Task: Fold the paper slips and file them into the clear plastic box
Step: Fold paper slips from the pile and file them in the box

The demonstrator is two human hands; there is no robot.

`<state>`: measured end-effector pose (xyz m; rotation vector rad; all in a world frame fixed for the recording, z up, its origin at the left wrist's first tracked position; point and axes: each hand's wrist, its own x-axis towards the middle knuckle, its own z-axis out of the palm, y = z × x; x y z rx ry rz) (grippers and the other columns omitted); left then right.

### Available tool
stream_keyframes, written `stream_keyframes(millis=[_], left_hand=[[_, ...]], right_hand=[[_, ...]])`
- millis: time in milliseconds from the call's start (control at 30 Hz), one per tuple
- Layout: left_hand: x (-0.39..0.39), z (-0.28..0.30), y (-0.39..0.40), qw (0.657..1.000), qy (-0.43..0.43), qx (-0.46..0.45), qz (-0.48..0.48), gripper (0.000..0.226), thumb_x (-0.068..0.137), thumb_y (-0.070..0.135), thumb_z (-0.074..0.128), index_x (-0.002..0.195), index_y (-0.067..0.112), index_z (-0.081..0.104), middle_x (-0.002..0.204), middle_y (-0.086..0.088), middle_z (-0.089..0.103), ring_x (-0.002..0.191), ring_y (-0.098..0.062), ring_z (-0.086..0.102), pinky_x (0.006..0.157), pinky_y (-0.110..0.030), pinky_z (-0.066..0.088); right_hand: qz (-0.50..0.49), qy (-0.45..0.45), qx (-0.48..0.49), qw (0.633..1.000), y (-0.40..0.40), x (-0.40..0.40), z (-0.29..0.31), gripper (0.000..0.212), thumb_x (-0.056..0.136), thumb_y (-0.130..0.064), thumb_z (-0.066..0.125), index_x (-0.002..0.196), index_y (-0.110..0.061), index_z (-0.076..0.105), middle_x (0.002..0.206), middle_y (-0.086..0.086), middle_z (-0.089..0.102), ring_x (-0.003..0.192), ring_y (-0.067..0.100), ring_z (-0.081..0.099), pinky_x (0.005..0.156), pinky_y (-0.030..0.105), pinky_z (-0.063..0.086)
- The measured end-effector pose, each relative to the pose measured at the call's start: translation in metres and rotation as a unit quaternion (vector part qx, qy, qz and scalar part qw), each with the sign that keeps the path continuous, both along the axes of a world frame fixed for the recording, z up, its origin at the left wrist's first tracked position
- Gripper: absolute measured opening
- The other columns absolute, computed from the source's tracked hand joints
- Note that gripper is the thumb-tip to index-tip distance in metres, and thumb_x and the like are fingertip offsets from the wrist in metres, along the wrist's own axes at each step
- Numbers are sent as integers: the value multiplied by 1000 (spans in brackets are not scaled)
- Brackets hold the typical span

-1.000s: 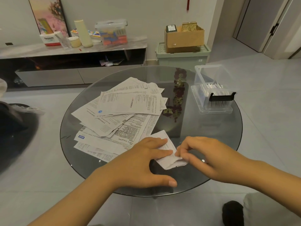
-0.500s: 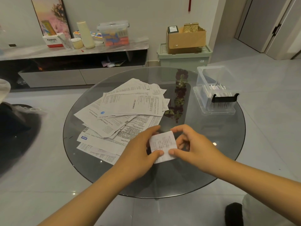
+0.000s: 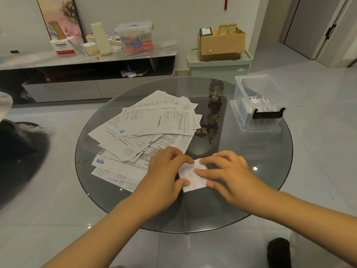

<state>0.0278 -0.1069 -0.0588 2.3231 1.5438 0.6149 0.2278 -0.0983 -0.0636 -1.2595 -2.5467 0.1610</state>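
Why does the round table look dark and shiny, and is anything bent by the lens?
Head view: the glass table mirrors a ceiling light as a bright dot beside the right hand; the wide lens bows the door frame; the folded slip stays sharp.

Two bare forearms, no sleeves, watch or rings showing; left hand (image 3: 166,176) and right hand (image 3: 229,175) bare, nails short.
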Motion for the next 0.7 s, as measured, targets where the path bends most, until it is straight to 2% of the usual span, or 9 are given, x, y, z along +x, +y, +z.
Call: stream_keyframes(millis=[100, 200, 267, 367, 433, 533, 633, 700], left_hand=[[-3, 2, -2, 999, 31, -10, -43, 25, 87, 26, 64, 112, 28, 61, 110, 17, 44, 107, -8, 39, 89, -17, 26], [-5, 3, -5, 996, 57, -9, -71, 38, 81, 49, 64, 113, 28, 62, 113, 15, 52, 105, -5, 44, 88, -15, 30], [-4, 5, -5, 994, 72, 2, -78, 45, 78, 56, 58, 112, 27, 63, 112, 14, 56, 102, -5, 47, 87, -18, 36], [-2, 9, -7, 993, 86, 14, -85, 42, 80, 52, 46, 102, 24, 69, 100, 10, 65, 92, -9, 56, 77, -22, 45], [0, 10, -7, 993, 78, 14, -86, 42, 81, 47, 40, 94, 22, 71, 92, 9, 67, 86, -10, 58, 70, -29, 51], [3, 13, -6, 996, 56, -5, -72, 44, 83, 47, 34, 87, 23, 71, 85, 10, 66, 81, -7, 56, 70, -31, 48], [5, 14, -6, 999, 19, -23, -38, 33, 85, 42, 42, 89, 27, 71, 82, 11, 65, 80, -7, 54, 69, -26, 44], [7, 13, -5, 999, -11, -30, -3, 23, 88, 37, 50, 94, 29, 71, 86, 12, 67, 82, -5, 56, 71, -22, 44]], right_hand=[[1, 9, -64, 998, 4, 7, -1, 38, 97, -28, 46, 132, -42, 48, 142, -23, 34, 131, 13, 21, 92, 25, 13], [26, 22, -53, 998, 4, 8, -1, 38, 94, -23, 49, 130, -33, 54, 140, -17, 43, 135, 19, 24, 95, 27, 12], [43, 8, -53, 998, 2, 10, -1, 40, 92, -34, 43, 130, -29, 55, 137, -17, 48, 135, 16, 26, 98, 26, 11], [63, -22, -38, 997, 0, 11, 3, 48, 86, -53, 40, 121, -28, 61, 124, -17, 58, 125, 11, 36, 96, 26, 19], [59, -35, -7, 998, -1, 10, 6, 44, 83, -53, 42, 107, -28, 69, 106, -18, 65, 110, 9, 44, 89, 25, 29], [37, 17, -10, 999, 1, 7, 7, 38, 83, -48, 40, 87, -27, 72, 83, -17, 65, 94, 7, 48, 81, 18, 29], [10, 42, -10, 999, 4, 4, 6, 40, 83, -49, 37, 77, -25, 68, 72, -17, 57, 86, 7, 45, 76, 20, 27], [-14, 56, -23, 998, 5, 2, 6, 40, 84, -52, 37, 77, -23, 65, 74, -13, 54, 85, 10, 45, 77, 24, 27]])
